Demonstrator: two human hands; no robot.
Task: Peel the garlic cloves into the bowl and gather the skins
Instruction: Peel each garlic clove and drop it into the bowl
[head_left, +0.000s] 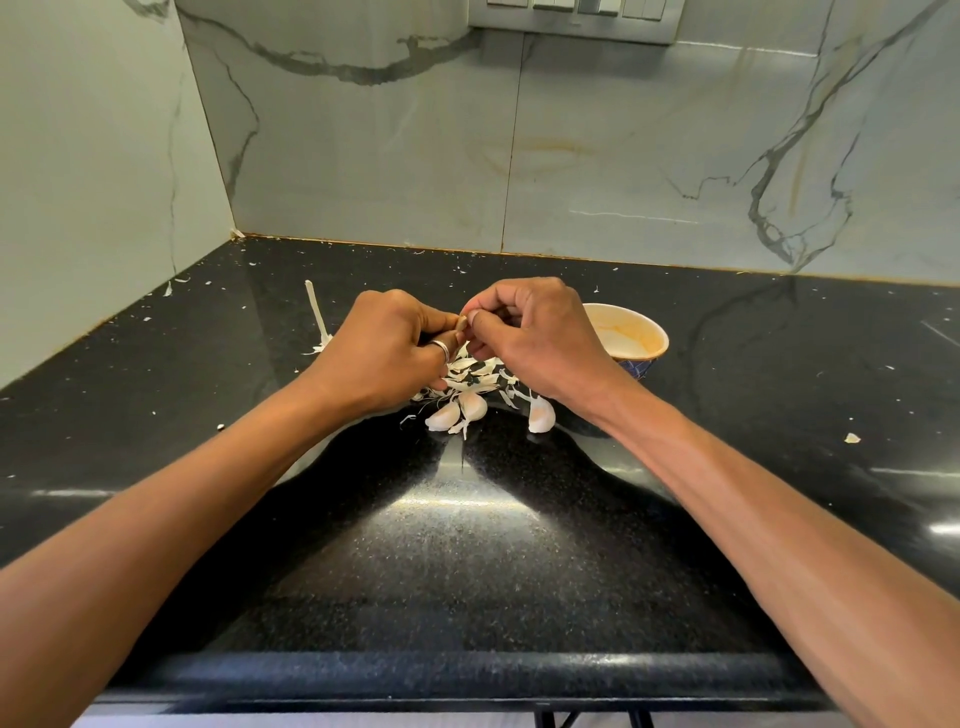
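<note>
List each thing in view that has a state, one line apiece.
left hand: pinching the small garlic clove.
right hand: pinching the same clove.
small garlic clove: held between both hands, above the skins.
orange paper bowl: upright, partly hidden behind the right hand.
three white garlic cloves: lying loose on the black speckled stone counter.
pile of white garlic skins: heaped loosely under the hands.
black speckled stone counter: flecked with stray skins.

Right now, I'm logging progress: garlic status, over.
One clove pinched between left hand and right hand, above the skin pile. Three more cloves on the counter. The bowl sits just past the right hand, nothing between.
</note>
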